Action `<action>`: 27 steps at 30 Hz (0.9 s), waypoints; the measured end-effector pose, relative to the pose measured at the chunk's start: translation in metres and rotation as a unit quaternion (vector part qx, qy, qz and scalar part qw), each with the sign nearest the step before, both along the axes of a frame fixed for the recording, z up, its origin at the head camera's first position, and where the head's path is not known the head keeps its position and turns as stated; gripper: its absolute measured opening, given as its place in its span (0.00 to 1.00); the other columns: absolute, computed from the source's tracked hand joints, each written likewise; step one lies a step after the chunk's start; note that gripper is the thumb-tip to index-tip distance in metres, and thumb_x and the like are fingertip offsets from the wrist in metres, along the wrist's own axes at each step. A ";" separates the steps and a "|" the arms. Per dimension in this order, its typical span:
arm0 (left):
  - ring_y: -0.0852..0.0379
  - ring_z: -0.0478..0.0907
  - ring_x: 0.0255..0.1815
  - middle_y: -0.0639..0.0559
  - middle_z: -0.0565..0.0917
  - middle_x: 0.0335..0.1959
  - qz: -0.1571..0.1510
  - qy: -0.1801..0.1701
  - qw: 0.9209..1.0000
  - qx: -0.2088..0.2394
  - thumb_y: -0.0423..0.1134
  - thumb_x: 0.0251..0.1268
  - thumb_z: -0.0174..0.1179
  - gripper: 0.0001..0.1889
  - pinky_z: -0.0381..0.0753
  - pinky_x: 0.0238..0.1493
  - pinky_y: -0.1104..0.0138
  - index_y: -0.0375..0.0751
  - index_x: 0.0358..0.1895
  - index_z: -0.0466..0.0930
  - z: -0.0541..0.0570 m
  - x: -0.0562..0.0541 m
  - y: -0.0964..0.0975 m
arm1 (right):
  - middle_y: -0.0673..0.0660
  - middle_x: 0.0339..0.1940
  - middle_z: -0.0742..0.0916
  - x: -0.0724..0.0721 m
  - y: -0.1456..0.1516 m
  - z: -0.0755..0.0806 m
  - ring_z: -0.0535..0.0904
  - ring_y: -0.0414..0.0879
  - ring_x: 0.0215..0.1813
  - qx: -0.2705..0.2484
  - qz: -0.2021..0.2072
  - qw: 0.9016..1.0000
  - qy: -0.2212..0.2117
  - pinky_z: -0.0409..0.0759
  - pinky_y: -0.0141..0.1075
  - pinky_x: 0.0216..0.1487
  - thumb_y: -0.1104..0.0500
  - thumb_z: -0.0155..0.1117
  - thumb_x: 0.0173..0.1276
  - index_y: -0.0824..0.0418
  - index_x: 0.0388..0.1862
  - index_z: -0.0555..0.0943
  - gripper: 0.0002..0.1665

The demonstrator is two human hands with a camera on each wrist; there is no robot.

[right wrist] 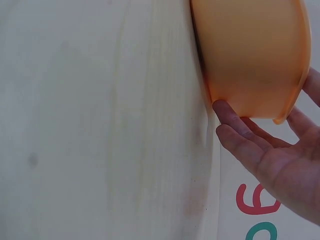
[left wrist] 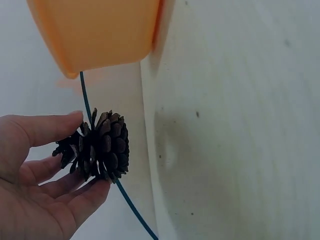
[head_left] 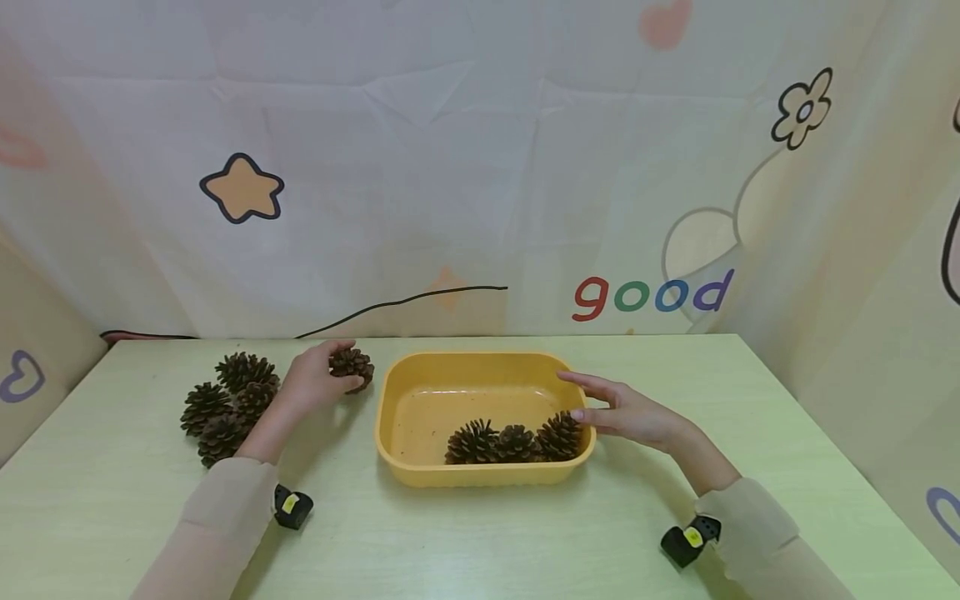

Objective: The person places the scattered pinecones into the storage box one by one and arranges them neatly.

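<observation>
My left hand [head_left: 311, 377] pinches a brown pine cone [head_left: 351, 368] between thumb and fingers, left of a yellow plastic basin [head_left: 480, 475]. In the left wrist view the cone [left wrist: 112, 145] lies at the fingertips with its scales spread, and its shadow falls on the tabletop. My right hand [head_left: 637, 414] holds the basin's right end. Its thumb reaches over the rim, while other fingers [right wrist: 242, 145] lie against the outside wall in the right wrist view. Inside the basin, pine cones [head_left: 516, 444] sit in a row along the near wall.
Several more pine cones [head_left: 225, 417] are heaped at the left of the pale green table [head_left: 360, 550], partly behind my left forearm. A printed cloth [head_left: 450, 208] hangs along the table's back edge. Dark wrist devices [head_left: 294, 507] sit at both cuffs.
</observation>
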State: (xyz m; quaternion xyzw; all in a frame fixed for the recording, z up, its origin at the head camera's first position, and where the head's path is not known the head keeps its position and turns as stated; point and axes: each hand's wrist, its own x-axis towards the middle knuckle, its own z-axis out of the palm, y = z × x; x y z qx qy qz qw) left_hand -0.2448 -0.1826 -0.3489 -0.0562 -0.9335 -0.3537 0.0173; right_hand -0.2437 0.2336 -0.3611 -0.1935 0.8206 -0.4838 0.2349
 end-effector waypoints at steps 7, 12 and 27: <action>0.33 0.60 0.62 0.33 0.66 0.62 0.000 0.029 1.000 0.006 0.36 0.57 0.61 0.30 0.62 0.59 0.43 0.32 0.63 0.63 0.010 0.009 0.003 | 0.66 0.73 0.50 0.000 0.000 0.000 0.50 0.67 0.69 -0.002 -0.001 1.000 -0.003 0.69 0.51 0.58 0.51 0.59 0.65 0.55 0.72 0.54 0.40; 0.35 0.65 0.60 0.35 0.68 0.61 -0.004 0.060 0.998 0.011 0.36 0.56 0.62 0.30 0.67 0.56 0.45 0.33 0.63 0.64 0.016 0.016 0.004 | 0.66 0.72 0.50 0.000 0.001 0.000 0.52 0.67 0.69 -0.005 0.001 1.000 -0.004 0.69 0.51 0.58 0.52 0.59 0.65 0.56 0.72 0.54 0.40; 0.39 0.66 0.60 0.38 0.69 0.61 -0.021 0.080 0.996 0.039 0.39 0.56 0.64 0.33 0.71 0.54 0.49 0.37 0.65 0.63 0.031 0.033 0.006 | 0.66 0.73 0.50 0.001 0.000 0.001 0.50 0.66 0.69 -0.004 0.000 1.000 -0.006 0.68 0.51 0.58 0.52 0.59 0.65 0.55 0.72 0.54 0.40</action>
